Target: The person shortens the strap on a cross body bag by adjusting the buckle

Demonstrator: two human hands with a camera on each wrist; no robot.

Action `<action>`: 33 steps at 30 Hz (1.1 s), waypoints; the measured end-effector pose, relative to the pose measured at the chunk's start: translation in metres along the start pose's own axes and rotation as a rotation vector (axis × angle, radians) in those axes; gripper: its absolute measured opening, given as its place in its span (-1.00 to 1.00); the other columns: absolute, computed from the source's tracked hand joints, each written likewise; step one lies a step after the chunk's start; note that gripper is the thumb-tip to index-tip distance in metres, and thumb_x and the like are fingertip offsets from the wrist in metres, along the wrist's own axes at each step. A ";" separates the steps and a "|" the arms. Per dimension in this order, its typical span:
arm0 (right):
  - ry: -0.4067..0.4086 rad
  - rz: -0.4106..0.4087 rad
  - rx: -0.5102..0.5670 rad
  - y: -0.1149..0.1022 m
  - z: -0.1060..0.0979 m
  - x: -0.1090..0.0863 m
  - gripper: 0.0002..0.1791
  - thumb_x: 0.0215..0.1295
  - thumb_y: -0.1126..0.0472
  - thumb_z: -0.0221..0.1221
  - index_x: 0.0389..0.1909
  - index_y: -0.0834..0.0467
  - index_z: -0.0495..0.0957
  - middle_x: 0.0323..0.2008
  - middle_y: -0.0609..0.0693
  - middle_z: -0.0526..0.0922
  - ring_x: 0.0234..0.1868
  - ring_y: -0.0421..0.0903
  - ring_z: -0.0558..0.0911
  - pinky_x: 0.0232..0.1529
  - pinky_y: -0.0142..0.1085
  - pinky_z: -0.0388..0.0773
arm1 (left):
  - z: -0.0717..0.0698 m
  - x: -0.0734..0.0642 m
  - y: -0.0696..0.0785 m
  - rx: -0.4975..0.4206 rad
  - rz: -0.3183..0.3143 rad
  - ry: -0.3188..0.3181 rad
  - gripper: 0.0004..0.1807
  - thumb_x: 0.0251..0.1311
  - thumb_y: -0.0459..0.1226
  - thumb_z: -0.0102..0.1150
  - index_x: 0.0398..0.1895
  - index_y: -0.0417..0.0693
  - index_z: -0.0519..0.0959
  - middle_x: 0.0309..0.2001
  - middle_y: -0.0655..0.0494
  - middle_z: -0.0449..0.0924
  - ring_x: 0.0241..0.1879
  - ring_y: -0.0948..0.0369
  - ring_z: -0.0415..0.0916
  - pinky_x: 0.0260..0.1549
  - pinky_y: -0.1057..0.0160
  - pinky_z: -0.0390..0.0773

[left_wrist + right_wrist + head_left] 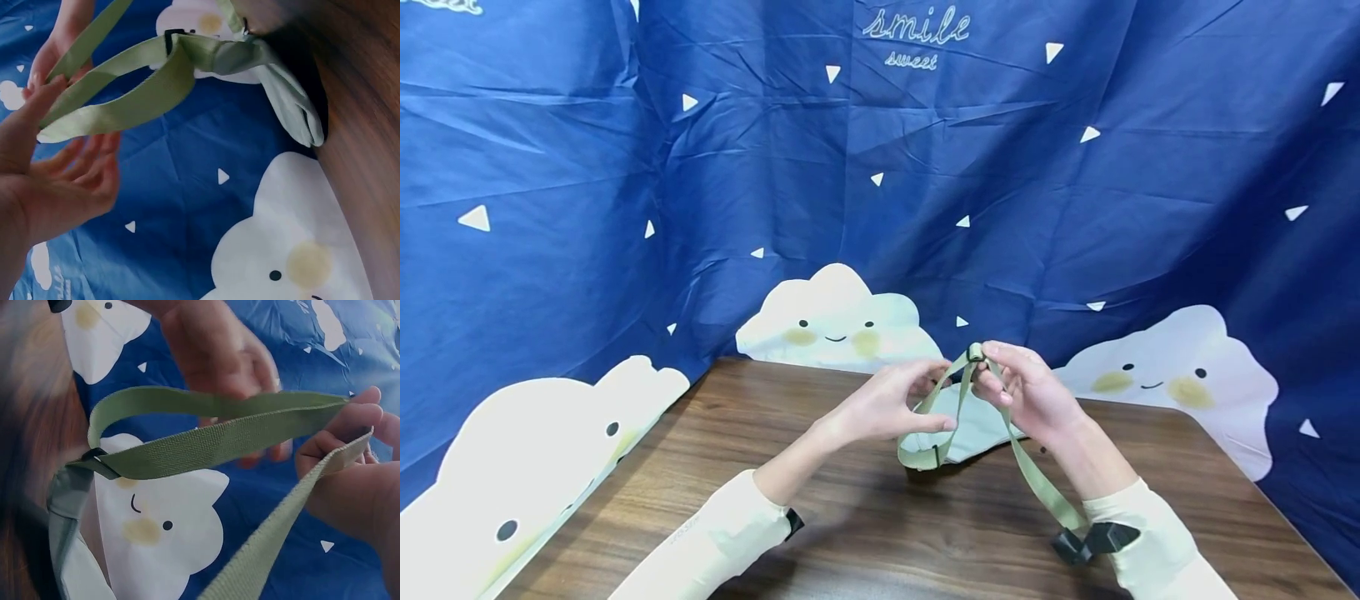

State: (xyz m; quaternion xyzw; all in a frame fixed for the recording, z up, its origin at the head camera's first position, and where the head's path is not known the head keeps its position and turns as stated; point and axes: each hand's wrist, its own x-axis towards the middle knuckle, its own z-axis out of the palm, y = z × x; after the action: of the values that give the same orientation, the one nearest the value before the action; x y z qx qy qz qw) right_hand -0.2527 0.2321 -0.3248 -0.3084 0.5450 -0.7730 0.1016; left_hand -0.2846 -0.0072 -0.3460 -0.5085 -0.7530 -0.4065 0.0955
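Observation:
A pale green bag (981, 423) lies on the table behind my hands, its light green webbing strap (1036, 479) raised in a loop. My right hand (1030, 392) pinches the strap at the top, beside a black slider (975, 352). From there one length hangs down to a black buckle (1070, 547) near my right wrist. My left hand (891, 404) is around the loop's left side, thumb and fingers spread apart; in the left wrist view its fingers (94, 169) are relaxed below the webbing. Another black strap fitting (175, 39) sits close to the bag.
The brown wooden table (700, 467) spreads under both arms. A blue curtain (760, 167) with clouds and white triangles hangs behind it and along the sides. Black wrist devices sit on both cream sleeves (722, 529).

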 end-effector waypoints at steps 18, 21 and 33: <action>-0.139 0.155 -0.314 0.003 -0.007 -0.003 -0.73 0.61 0.27 -0.05 -0.28 0.19 0.59 -0.64 -0.06 0.31 -0.66 -0.20 0.23 -0.57 -0.39 0.17 | -0.010 -0.002 0.017 -0.030 0.124 0.215 -0.71 0.28 -0.21 0.40 0.04 -0.02 0.69 -0.13 0.26 0.67 -0.11 0.24 0.62 -0.03 0.24 0.54; -0.152 0.171 -0.332 0.002 -0.011 -0.004 -0.74 0.60 0.30 -0.05 -0.29 0.20 0.57 -0.65 -0.07 0.29 -0.67 -0.21 0.22 -0.57 -0.38 0.16 | -0.011 -0.002 0.017 -0.019 0.132 0.222 -0.71 0.25 -0.21 0.42 0.02 -0.03 0.70 -0.13 0.28 0.66 -0.13 0.19 0.64 -0.04 0.24 0.54; -0.136 0.170 -0.419 0.003 -0.007 -0.005 -0.78 0.55 0.29 0.05 -0.30 0.25 0.58 -0.67 -0.06 0.30 -0.68 -0.19 0.22 -0.64 -0.34 0.08 | -0.008 -0.001 0.017 -0.031 0.160 0.201 -0.71 0.21 -0.25 0.45 -0.02 -0.11 0.71 -0.16 0.23 0.67 -0.15 0.28 0.63 -0.04 0.30 0.59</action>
State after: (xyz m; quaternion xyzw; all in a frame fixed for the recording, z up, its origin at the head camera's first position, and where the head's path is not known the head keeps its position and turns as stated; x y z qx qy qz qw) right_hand -0.2532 0.2386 -0.3307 -0.3272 0.7096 -0.6089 0.1368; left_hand -0.2719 -0.0112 -0.3322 -0.5252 -0.6904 -0.4578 0.1948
